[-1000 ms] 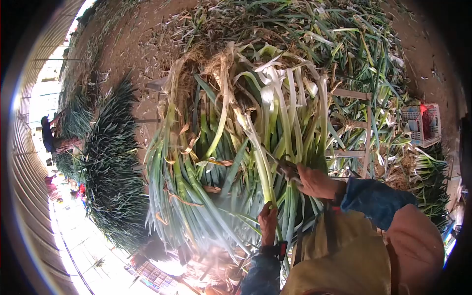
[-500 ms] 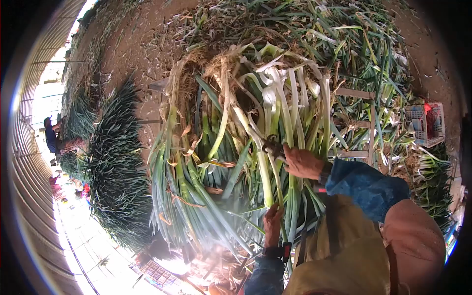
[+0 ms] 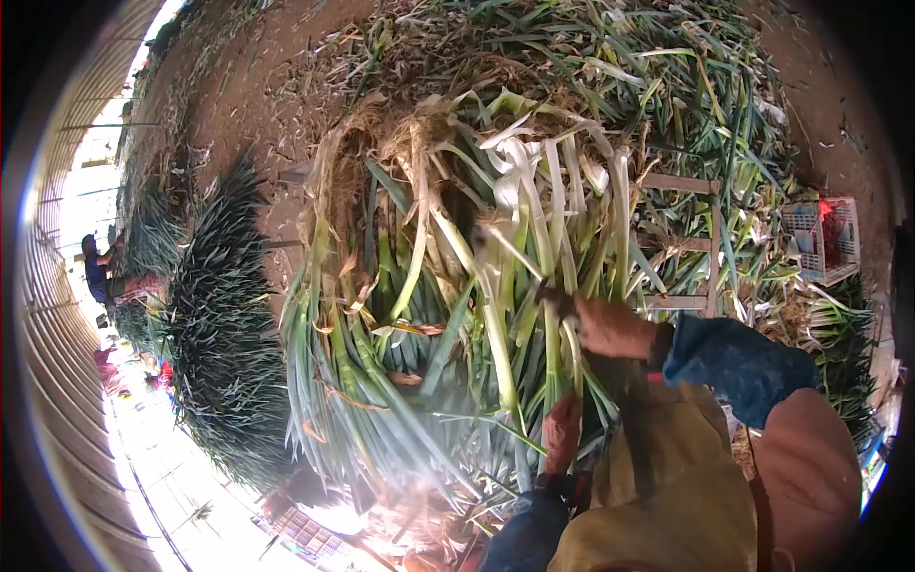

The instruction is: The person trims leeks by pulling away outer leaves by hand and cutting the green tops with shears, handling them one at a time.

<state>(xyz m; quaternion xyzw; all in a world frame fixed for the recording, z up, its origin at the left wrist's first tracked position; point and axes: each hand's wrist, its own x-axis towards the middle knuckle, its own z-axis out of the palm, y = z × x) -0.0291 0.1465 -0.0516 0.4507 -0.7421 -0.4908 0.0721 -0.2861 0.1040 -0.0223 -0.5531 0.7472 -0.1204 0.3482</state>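
Where leeks (image 3: 429, 315) pile, bare dirt floor (image 3: 248, 86).

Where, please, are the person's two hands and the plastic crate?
left hand (image 3: 562, 431), head view, back of the hand
right hand (image 3: 610, 326), head view, back of the hand
plastic crate (image 3: 822, 240), head view, its side wall

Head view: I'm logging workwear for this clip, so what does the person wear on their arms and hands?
Both hands are bare. The left hand has a dark blue sleeve with a dark band at the wrist. The right hand has a blue, denim-like sleeve cover over a pinkish upper sleeve. A yellow apron covers the front.
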